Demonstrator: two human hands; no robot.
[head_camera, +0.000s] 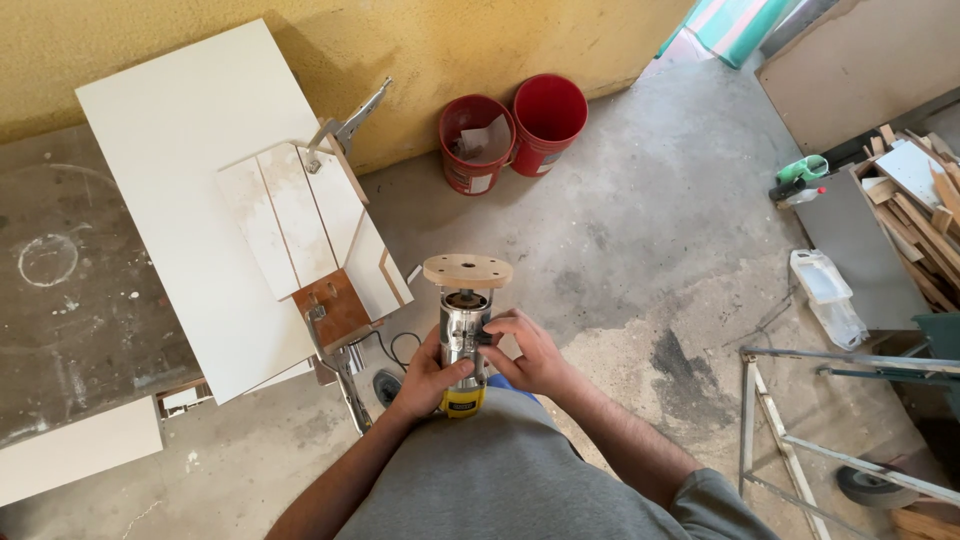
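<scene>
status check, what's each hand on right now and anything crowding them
Left hand wrapped round the trim router, round wooden base pointing away. Right hand at its side, fingers on the body. Nothing crowding; clamped white panels off left.

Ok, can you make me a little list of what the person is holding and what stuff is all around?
Held thing: silver router tool with a yellow end and a round wooden base plate, pointing away from the person
Left hand: wrapped around the tool's body
Right hand: fingers on the tool's side
Worktable: white boards held by metal clamps
By the wall: two red buckets
Right side: pile of wood scraps
Floor: grey concrete
</scene>
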